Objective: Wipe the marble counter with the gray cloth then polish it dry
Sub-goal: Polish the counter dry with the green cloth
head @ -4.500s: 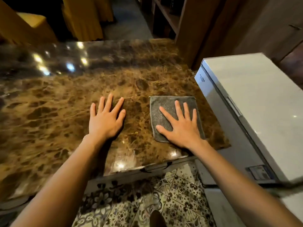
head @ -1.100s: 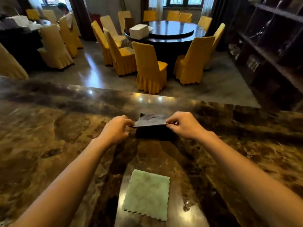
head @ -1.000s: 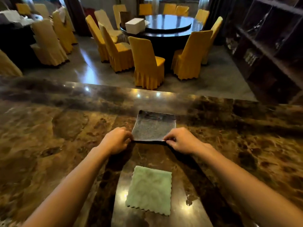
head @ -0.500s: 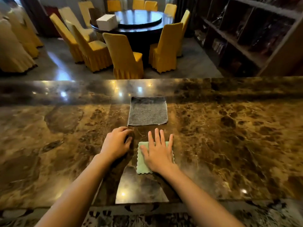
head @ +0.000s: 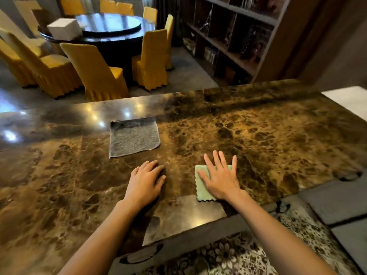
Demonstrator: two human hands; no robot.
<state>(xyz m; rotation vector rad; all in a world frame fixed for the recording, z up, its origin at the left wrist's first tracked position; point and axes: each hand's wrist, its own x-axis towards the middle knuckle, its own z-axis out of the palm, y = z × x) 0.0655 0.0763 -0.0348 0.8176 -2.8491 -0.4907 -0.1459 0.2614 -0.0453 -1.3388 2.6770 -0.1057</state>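
Nearest the camera, two bare forearms reach out over the near edge of the marble counter (head: 268, 139), with patterned floor tile (head: 228, 255) showing below that edge. The right hand (head: 221, 178) lies flat, fingers spread wide, palm pressed down on a pale green cloth (head: 200, 190) with a scalloped border; nothing is pinched, the cloth is simply pinned under the open palm close to the near edge. Just left of it, apart from the green cloth, the left hand (head: 146, 181) rests palm down on bare marble, fingers together and slightly curled, holding nothing. Further out, beyond the left hand and well clear of both hands, the gray cloth (head: 134, 138) lies flat and square on the glossy brown stone, untouched, its far edge catching a sheen. Ceiling lights glint off the counter's far left side. Past the counter, yellow-covered chairs (head: 95, 74) ring a dark round table (head: 111, 26) carrying a white box (head: 63, 28), and a dark wooden shelving unit (head: 234, 36) stands to the right.
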